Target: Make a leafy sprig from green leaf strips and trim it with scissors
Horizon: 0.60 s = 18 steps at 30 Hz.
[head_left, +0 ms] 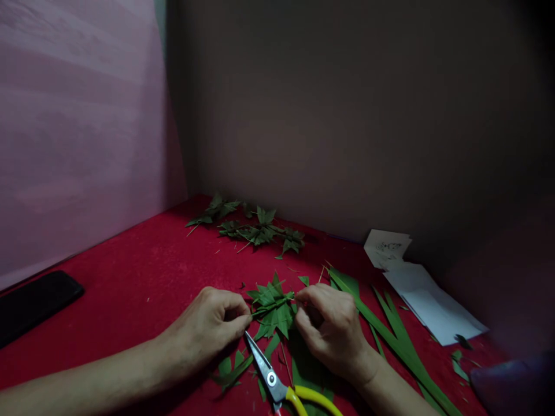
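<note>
Between my two hands is a star-like piece made of folded green leaves (274,303), low over the red cloth. My left hand (219,318) pinches its left tip between thumb and forefinger. On the other side, my right hand (332,326) has its fingers closed at the piece's right edge, by a thin stem. Scissors (271,375) with yellow handles lie just below, blades pointing up toward my left fingertips. Cut leaf scraps (234,370) surround the scissors, and some are partly hidden under my right hand.
Several similar leaf pieces (260,231) lie at the back of the red cloth (143,277). Long green leaf blades (390,341) stretch along the right. White papers (433,300), one with a drawing, rest near the wall. A dark flat object (39,303) is at far left.
</note>
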Tool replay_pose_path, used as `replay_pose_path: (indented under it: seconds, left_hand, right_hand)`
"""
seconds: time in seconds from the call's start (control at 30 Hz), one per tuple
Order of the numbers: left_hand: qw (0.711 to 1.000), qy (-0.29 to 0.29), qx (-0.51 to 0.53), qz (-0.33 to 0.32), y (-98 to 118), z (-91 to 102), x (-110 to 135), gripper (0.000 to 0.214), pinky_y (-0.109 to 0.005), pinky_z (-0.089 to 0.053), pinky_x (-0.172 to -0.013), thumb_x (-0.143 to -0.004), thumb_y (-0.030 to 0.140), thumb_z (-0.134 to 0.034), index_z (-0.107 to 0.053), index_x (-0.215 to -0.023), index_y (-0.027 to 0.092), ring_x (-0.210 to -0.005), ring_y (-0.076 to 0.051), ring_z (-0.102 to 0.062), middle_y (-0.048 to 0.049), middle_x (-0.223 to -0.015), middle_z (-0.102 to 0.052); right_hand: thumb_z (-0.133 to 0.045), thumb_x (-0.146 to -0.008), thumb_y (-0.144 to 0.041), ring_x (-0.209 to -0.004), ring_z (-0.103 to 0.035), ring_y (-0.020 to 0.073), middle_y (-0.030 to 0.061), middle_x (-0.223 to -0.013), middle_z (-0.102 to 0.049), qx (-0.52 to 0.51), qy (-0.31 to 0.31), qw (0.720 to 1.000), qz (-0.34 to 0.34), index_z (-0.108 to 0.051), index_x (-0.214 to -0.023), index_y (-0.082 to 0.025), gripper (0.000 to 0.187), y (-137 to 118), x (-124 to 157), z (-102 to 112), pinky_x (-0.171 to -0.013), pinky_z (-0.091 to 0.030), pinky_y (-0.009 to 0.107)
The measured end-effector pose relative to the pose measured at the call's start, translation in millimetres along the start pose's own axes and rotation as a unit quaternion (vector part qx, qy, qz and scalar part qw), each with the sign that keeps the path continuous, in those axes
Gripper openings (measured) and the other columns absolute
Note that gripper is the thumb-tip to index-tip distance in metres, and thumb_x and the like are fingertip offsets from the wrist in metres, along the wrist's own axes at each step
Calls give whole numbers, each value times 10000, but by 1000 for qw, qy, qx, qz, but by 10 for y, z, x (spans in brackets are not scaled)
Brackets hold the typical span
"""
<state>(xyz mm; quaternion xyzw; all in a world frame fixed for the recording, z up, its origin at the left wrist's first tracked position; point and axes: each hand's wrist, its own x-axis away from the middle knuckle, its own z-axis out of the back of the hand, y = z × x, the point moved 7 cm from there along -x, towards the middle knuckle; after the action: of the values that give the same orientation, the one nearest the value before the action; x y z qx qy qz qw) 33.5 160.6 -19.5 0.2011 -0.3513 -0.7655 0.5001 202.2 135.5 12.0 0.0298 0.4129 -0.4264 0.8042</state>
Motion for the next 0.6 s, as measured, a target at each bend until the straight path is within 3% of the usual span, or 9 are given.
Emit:
replay_pose_path:
  seconds: [0.2,0.6]
  left_hand:
    - [1000,-1,0,4,-27,-13,-3,267,-217,-293,-465,-757,300,-460,-610,-624,123,-499,-88,-376,35,-520,-459]
    - [1000,-4,6,7,-26,-20,3,260,-214,-287,-470,-760,288,-449,-601,-625,127,-500,-84,-364,41,-522,-441]
  right_hand:
    - [-486,-718,-123,-501,-477,135,6,-535,-523,17,-32,999,8,-552,-668,-166,94,-14,-6,-51,-517,-346,256]
    - [-508,-716,-131,-505,-500,138,8,-550,-547,9,-12,1000,-5,-554,-675,-174,75,22,3,-29,-523,-361,262]
